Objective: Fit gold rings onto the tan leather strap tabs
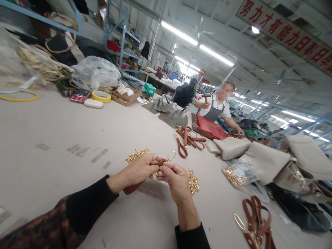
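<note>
Close together over the table, my left hand (141,169) and my right hand (175,176) both pinch a brown leather wrist strap (133,187). Its loop hangs below my left hand, and a gold clasp (171,156) sticks out beyond the fingertips. Whether a small gold part sits between the fingers is hard to see. A heap of small gold hardware (137,155) lies just past my left hand. Beside my right hand is another pile of small gold pieces (193,181). Further off lies a bunch of brown straps (190,138) with gold clasps.
More brown straps (256,221) lie at the near right. A plastic bag of gold pieces (234,176) sits beside beige bags (269,159). Yellow tape (101,97), a calculator (80,95) and a cardboard box (126,98) stand at the back left. Across the table, a person (216,107) holds a hammer.
</note>
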A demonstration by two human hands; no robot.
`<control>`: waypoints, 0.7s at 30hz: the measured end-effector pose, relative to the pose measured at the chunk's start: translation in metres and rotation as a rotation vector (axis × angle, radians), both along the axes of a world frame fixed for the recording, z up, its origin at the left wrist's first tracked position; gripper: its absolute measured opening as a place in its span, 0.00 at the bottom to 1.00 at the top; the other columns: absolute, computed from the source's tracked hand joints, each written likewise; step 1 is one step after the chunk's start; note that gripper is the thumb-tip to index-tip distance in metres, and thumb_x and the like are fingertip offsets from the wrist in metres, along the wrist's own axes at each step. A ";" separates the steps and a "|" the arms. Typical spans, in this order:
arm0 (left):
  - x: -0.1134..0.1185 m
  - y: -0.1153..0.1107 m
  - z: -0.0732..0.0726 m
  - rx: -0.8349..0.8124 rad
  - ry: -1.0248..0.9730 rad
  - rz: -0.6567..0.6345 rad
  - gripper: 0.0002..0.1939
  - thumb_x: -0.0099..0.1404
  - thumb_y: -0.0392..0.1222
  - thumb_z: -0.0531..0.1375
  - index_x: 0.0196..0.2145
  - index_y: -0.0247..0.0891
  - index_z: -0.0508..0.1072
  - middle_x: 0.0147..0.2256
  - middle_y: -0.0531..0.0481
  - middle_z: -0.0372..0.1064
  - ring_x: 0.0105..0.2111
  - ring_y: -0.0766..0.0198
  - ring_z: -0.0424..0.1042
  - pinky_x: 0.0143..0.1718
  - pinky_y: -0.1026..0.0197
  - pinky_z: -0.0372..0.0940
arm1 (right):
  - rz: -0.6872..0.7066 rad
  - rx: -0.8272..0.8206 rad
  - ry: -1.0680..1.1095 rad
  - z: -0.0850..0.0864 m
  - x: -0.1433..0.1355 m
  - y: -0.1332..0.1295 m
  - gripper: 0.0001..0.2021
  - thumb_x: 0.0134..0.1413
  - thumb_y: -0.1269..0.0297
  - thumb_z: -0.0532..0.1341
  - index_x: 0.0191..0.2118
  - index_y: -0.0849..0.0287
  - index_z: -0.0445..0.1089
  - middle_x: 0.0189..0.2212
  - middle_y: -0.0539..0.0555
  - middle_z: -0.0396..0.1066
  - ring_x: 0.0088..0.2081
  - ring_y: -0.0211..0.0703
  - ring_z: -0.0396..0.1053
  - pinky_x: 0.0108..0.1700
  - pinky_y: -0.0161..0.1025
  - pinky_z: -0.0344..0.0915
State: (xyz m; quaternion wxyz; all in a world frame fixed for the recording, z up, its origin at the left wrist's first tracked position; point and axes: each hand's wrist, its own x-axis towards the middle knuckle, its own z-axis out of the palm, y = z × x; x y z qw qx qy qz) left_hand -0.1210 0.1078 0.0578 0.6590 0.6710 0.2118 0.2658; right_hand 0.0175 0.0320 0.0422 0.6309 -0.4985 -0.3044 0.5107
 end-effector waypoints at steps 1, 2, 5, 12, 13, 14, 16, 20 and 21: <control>0.000 0.000 0.000 0.001 -0.005 -0.010 0.11 0.55 0.40 0.56 0.36 0.34 0.73 0.31 0.51 0.70 0.27 0.65 0.66 0.26 0.67 0.58 | 0.000 -0.002 -0.003 0.000 0.000 0.000 0.17 0.38 0.62 0.74 0.33 0.66 0.74 0.24 0.56 0.74 0.26 0.39 0.72 0.32 0.37 0.73; 0.000 0.001 -0.001 0.008 -0.007 -0.018 0.11 0.55 0.40 0.56 0.35 0.35 0.73 0.30 0.51 0.70 0.27 0.65 0.66 0.26 0.67 0.58 | -0.002 -0.001 -0.010 0.000 0.000 0.000 0.16 0.38 0.61 0.74 0.33 0.66 0.74 0.24 0.55 0.74 0.26 0.39 0.72 0.31 0.36 0.73; 0.000 0.002 -0.003 0.039 0.007 -0.019 0.09 0.55 0.38 0.55 0.33 0.35 0.72 0.27 0.52 0.68 0.25 0.66 0.64 0.25 0.66 0.56 | -0.005 -0.006 -0.068 -0.002 0.000 0.000 0.16 0.39 0.60 0.73 0.33 0.65 0.74 0.24 0.55 0.74 0.25 0.38 0.71 0.31 0.35 0.72; -0.006 0.000 -0.004 0.113 0.101 -0.018 0.10 0.58 0.40 0.55 0.35 0.36 0.74 0.32 0.50 0.73 0.32 0.60 0.70 0.28 0.65 0.61 | -0.004 0.004 -0.227 -0.005 0.002 0.001 0.16 0.40 0.58 0.72 0.32 0.65 0.75 0.24 0.54 0.74 0.25 0.37 0.70 0.31 0.34 0.69; -0.006 -0.001 -0.003 0.134 0.131 -0.004 0.10 0.59 0.40 0.55 0.36 0.37 0.74 0.32 0.50 0.73 0.32 0.60 0.70 0.28 0.66 0.61 | -0.009 0.004 -0.230 -0.004 0.002 0.001 0.16 0.39 0.58 0.72 0.31 0.65 0.74 0.24 0.54 0.75 0.25 0.37 0.70 0.31 0.34 0.69; -0.007 -0.001 -0.002 0.157 0.155 0.005 0.10 0.59 0.41 0.55 0.36 0.37 0.74 0.32 0.50 0.73 0.32 0.59 0.70 0.27 0.66 0.61 | -0.016 0.007 -0.225 -0.004 0.001 0.000 0.16 0.39 0.57 0.72 0.31 0.65 0.73 0.25 0.54 0.75 0.25 0.37 0.71 0.31 0.34 0.69; -0.007 -0.001 0.000 0.203 0.175 0.000 0.10 0.60 0.41 0.54 0.36 0.38 0.74 0.32 0.51 0.73 0.32 0.59 0.70 0.27 0.66 0.61 | -0.020 0.019 -0.209 -0.003 0.000 0.000 0.16 0.39 0.58 0.72 0.30 0.64 0.70 0.25 0.54 0.75 0.24 0.37 0.71 0.31 0.34 0.70; -0.006 -0.003 0.000 0.286 0.198 -0.011 0.10 0.60 0.40 0.54 0.34 0.40 0.75 0.33 0.52 0.72 0.33 0.59 0.70 0.28 0.66 0.62 | -0.031 0.059 -0.247 -0.004 0.000 -0.001 0.15 0.41 0.61 0.69 0.28 0.61 0.62 0.24 0.51 0.73 0.24 0.37 0.71 0.28 0.34 0.69; -0.006 -0.004 0.000 0.292 0.200 -0.001 0.10 0.59 0.40 0.54 0.33 0.40 0.75 0.32 0.52 0.72 0.32 0.59 0.70 0.28 0.66 0.63 | -0.038 0.069 -0.272 -0.005 0.001 -0.002 0.15 0.42 0.61 0.69 0.28 0.60 0.61 0.24 0.50 0.73 0.25 0.38 0.72 0.28 0.34 0.68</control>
